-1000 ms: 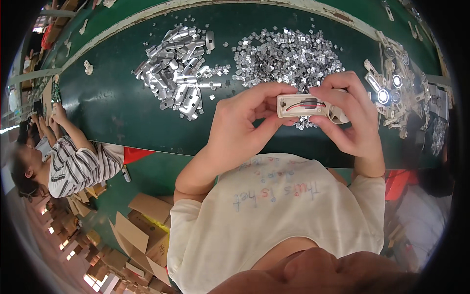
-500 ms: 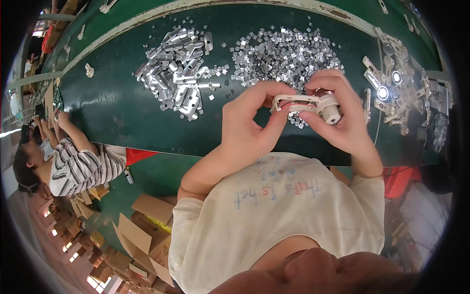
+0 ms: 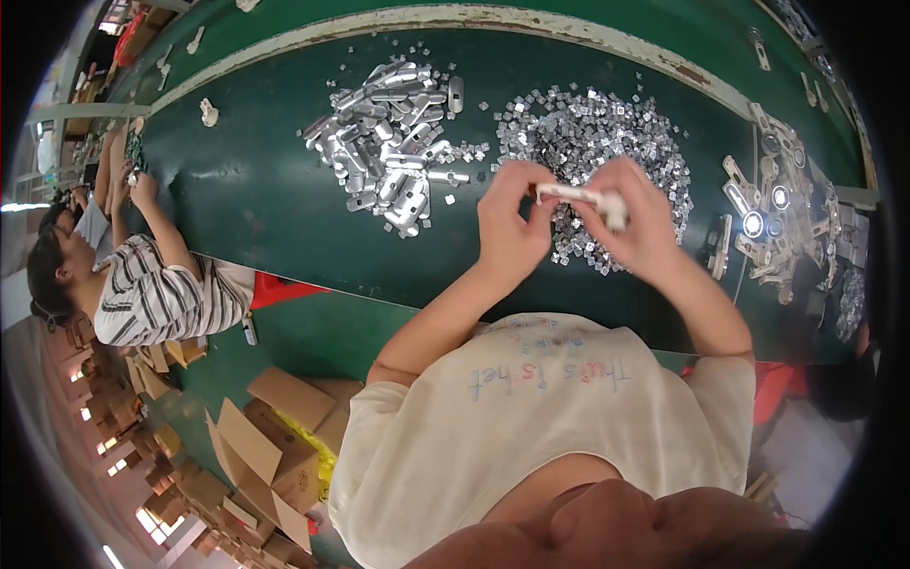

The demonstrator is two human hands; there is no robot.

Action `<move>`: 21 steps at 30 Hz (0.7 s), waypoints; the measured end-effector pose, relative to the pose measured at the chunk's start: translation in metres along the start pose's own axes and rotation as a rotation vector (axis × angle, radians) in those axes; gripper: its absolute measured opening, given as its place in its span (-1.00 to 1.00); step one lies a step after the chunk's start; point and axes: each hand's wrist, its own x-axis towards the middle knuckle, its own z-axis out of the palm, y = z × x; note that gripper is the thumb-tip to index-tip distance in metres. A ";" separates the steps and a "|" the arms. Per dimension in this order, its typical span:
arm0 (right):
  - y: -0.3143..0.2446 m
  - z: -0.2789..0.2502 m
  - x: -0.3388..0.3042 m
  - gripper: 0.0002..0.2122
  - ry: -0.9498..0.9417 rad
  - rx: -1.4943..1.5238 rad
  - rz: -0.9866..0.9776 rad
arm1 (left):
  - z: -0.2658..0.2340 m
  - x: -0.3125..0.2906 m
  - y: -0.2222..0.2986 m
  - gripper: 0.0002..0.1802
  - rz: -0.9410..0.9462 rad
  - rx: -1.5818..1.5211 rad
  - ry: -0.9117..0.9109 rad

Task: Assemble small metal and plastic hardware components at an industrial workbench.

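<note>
The slim, blurred cream piece [image 3: 571, 193] bulges at its right end.

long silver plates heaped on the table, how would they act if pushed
The long silver plates would probably slide over one another, since they look smooth and lie loosely overlapped. They seem stiff, as none visibly sags. Rolling looks unlikely given their flattened shape.

From my position, an open cardboard box [image 3: 294, 455] stands on the green floor [image 3: 284, 346], flaps spread; yellow material [image 3: 322, 460] shows at its right side. Additional boxes [image 3: 194, 493] are located farther left. A co-worker in a striped shirt [image 3: 147, 299] is seated at the bench [image 3: 261, 218]. A chipped white strip [image 3: 531, 19] borders its far side.
</note>
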 end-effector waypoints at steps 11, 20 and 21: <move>0.044 -0.060 0.120 -0.40 0.090 0.682 0.521 | -0.049 0.071 -0.034 -0.67 0.122 0.862 -0.022; -0.145 -0.122 -0.010 -0.70 -0.682 1.048 -0.902 | -0.050 0.105 -0.058 -0.69 -0.128 1.070 -0.088; -0.151 -0.118 -0.009 -0.69 -0.770 1.092 -0.969 | -0.052 0.108 -0.055 -0.69 -0.153 1.039 -0.072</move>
